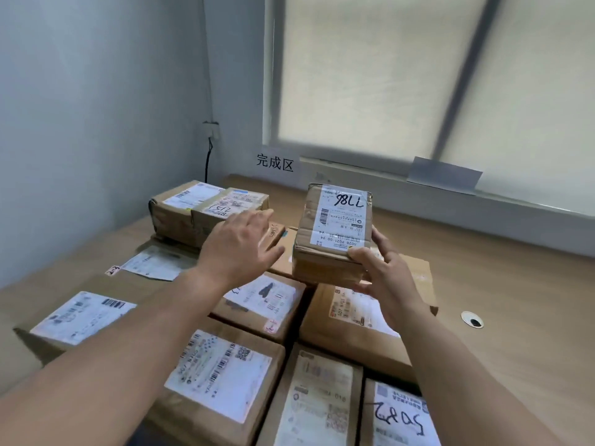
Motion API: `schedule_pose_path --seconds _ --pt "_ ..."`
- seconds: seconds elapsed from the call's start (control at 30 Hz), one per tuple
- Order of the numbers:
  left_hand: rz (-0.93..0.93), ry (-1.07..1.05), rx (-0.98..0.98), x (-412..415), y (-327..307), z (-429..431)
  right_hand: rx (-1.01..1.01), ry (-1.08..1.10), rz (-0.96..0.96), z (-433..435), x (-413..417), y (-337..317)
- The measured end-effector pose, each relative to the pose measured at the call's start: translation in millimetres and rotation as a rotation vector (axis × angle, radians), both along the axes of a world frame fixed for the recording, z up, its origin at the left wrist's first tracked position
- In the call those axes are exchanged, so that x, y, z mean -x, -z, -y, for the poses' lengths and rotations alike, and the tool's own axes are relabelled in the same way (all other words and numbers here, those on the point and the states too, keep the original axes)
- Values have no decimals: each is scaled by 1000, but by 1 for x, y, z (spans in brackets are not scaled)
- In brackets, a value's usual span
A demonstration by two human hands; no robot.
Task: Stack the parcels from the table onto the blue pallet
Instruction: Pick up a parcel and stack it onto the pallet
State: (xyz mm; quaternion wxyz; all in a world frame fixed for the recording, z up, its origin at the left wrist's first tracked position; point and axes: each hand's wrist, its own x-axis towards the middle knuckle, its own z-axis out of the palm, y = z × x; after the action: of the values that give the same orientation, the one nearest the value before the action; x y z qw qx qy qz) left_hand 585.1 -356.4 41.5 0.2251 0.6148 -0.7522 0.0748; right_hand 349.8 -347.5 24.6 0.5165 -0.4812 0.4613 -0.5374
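On the table, right hand grips a parcel.

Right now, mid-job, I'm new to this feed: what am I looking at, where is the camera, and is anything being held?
There is no machine here, only a person's two bare arms. The single picture comes from a camera worn on the person's head, looking forward and down. Brown cardboard parcels with white labels cover much of the wooden table. The right hand grips a small parcel by its near corner, label up. The left hand is open, with its fingers spread above the other parcels, and holds nothing.
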Motion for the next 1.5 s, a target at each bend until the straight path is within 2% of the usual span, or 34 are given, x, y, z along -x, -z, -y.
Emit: schedule_pose_path --seconds 0.23,0.53,0.63,0.83,1.17,1.5 --pt "20 58 -1 -71 0 44 -59 95 -53 35 -59 9" --pt "83 194 -101 -98 9 78 -133 178 -111 68 -104 26" --pt "74 238 -102 -104 10 83 -162 191 -129 74 -111 27" --pt "83 245 -92 -106 12 88 -234 165 -302 73 -116 28" --pt "114 236 -91 -102 10 91 -216 123 -395 72 -115 28" --pt "68 224 -50 -96 7 97 -189 224 -512 68 -125 21"
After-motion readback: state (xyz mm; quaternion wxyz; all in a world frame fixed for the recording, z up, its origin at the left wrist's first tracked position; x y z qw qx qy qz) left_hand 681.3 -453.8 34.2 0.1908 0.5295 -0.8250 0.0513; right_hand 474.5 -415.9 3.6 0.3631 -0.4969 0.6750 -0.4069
